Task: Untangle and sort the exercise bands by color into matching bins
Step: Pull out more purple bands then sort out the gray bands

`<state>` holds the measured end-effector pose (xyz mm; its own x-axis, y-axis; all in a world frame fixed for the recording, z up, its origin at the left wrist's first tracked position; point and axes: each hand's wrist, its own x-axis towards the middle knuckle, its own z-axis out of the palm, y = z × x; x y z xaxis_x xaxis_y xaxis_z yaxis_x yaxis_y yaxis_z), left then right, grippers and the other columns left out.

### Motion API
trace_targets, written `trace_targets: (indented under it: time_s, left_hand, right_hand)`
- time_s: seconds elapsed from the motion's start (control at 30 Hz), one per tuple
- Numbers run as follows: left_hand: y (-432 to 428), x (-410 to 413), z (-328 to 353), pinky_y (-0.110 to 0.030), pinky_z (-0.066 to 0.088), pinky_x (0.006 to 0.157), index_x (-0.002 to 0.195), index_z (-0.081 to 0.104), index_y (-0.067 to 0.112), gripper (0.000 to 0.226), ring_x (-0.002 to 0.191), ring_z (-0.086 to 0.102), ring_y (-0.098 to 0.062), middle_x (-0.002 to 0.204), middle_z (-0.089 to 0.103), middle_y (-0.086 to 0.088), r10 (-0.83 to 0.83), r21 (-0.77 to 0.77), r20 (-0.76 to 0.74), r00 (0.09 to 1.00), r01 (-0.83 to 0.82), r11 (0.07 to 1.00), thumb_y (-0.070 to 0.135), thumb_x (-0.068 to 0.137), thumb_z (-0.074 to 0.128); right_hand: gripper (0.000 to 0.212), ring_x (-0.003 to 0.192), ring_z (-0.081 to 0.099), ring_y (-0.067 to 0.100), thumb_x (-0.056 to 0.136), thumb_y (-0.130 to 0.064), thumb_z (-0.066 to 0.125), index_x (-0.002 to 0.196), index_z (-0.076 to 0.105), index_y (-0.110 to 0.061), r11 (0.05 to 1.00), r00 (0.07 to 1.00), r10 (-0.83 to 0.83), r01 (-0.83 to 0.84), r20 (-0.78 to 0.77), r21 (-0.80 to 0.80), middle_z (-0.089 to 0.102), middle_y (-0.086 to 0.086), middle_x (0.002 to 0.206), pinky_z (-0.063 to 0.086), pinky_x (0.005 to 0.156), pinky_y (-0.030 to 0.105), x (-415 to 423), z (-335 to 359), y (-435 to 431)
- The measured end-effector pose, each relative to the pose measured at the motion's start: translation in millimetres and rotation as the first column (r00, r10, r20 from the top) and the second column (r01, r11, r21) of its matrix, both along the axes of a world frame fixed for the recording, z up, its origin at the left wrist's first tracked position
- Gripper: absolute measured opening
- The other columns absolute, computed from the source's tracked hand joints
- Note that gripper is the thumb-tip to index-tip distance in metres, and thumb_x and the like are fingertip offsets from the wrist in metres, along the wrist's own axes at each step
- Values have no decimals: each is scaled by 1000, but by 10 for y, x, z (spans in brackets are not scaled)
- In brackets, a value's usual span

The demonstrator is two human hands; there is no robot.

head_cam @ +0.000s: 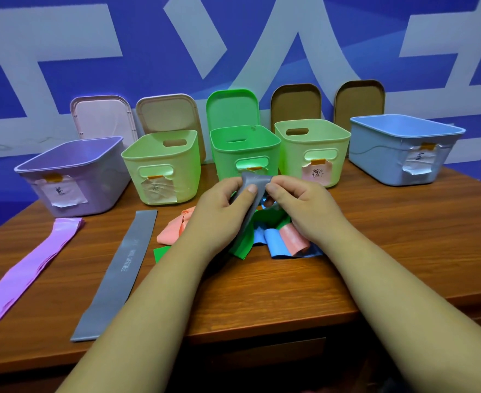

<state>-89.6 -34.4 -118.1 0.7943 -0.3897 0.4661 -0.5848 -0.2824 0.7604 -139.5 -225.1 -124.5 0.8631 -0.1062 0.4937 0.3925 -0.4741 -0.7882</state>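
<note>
Pinching grey band [251, 181], left hand [219, 207] and right hand [299, 205], tangled pile [273, 241] beneath, bins [245, 150] behind

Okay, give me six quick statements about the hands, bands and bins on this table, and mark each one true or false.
1. The left hand and right hand both pinch a grey band. True.
2. The purple bands lie inside the purple bin. False: they lie flat on the table, in front of that bin.
3. A second grey band lies flat on the table. True.
4. Every bin has its lid on. False: all five are open, and the lids lean on the wall behind.
5. A tangle of green, blue and pink bands sits under the hands. True.
6. The blue bin stands at the far left. False: it is at the far right.
</note>
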Motion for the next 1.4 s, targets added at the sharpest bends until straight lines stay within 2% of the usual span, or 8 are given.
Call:
trace_targets:
  time_s: [0.17, 0.37, 0.6, 0.8, 1.0, 1.13, 1.27, 1.4]
  left_hand:
    - [-10, -58, 16, -19, 32, 63, 70, 52, 34, 38, 74, 48, -3, 76, 48, 9, -33, 126, 87, 996, 22, 992, 43, 107, 58]
    - [-7, -73, -5, -27, 39, 71, 86, 63, 29, 28, 80, 52, -9, 86, 51, 5, -129, 178, 23, 991, 123, 976, 48, 106, 57]
    - [12, -102, 15, -28, 44, 80, 100, 68, 15, 35, 93, 57, -16, 100, 59, -9, -153, 175, -41, 987, 158, 972, 45, 108, 53]
    - [11, -122, 31, -21, 40, 72, 95, 66, 25, 31, 84, 53, -3, 94, 55, 2, -143, 148, -71, 987, 152, 977, 45, 110, 48]
    - [10, 8, 23, -33, 38, 77, 91, 63, 29, 28, 90, 54, -12, 92, 57, 8, 54, 174, 101, 993, -71, 982, 33, 112, 44]
    - [13, 47, 45, -41, 55, 74, 106, 67, 26, 27, 77, 69, -11, 97, 70, -4, 150, -137, -60, 987, -158, 978, 33, 110, 41]
    - [105, 87, 139, -33, 49, 70, 103, 62, 33, 14, 74, 61, -13, 91, 66, 1, 290, -496, -154, 945, -328, 804, 29, 103, 48]
    - [216, 122, 148, -37, 46, 71, 103, 62, 20, 13, 75, 52, -13, 88, 61, 5, 349, -588, -223, 910, -411, 697, 26, 93, 58]
  right_hand:
    - [19, 90, 67, 2, 108, -24, 62, 101, 79, -20, 999, 1000, 28, -28, 15, 20, 77, -8, 93, 47, 80, 12, -24, 6, 12]
    - [15, 81, 59, -10, 106, -15, 64, 99, 77, -13, 998, 999, 46, -47, 22, 44, 69, -23, 82, 44, 78, 8, -8, 4, 17]
    - [21, 91, 63, -7, 105, -18, 67, 97, 75, -35, 998, 997, 55, -55, 48, 7, 75, -11, 97, 45, 83, 9, -1, 12, 12]
    - [21, 96, 65, 2, 105, -22, 68, 99, 75, -41, 999, 998, 22, -20, 52, -46, 73, -6, 101, 45, 85, 12, 11, 11, -6]
    - [15, 83, 61, 11, 97, -14, 73, 82, 77, -18, 984, 988, -115, 128, 98, -128, 67, -1, 89, 45, 74, 22, 25, -5, -10]
    - [25, 87, 62, 14, 85, -12, 67, 64, 60, -24, 962, 972, -227, 234, 65, -139, 65, -2, 91, 46, 74, 29, 43, -2, -25]
    - [38, 71, 48, 20, 88, -17, 63, 56, 42, -15, 887, 888, -460, 458, -22, -66, 54, 2, 78, 38, 64, 35, 66, -7, -107]
    - [39, 66, 32, 22, 90, -19, 59, 60, 35, -13, 846, 842, -533, 532, -80, -29, 40, 7, 74, 26, 57, 40, 76, -2, -136]
